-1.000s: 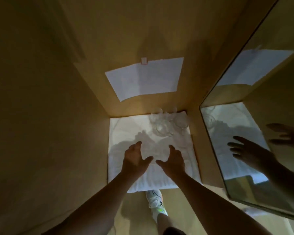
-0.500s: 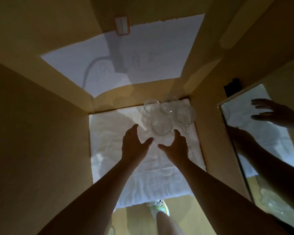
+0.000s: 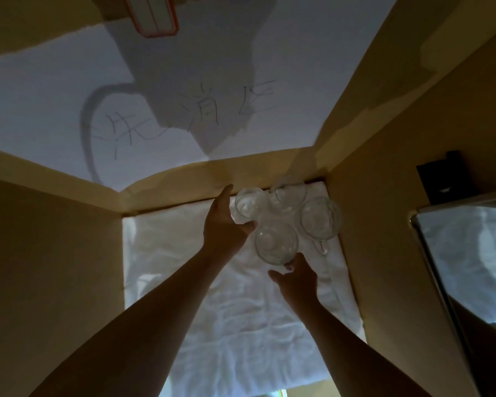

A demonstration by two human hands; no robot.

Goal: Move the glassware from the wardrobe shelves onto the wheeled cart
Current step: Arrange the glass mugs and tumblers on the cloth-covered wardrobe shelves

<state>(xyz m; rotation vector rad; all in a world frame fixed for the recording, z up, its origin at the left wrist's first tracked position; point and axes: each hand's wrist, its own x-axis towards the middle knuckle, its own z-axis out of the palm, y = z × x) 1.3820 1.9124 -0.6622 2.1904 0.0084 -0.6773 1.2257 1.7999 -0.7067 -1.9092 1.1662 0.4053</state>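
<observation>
One head-worn view looks forward and down, close into the wardrobe shelf [image 3: 241, 325].

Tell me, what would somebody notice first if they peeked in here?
Probably the four clear glass cups bunched together at the back right of the white cloth on the shelf. Next, the left hand reaching in beside the back-left cup, and the right hand just under the nearest one. Above them hangs a big white paper with handwriting on the back wall.
</observation>
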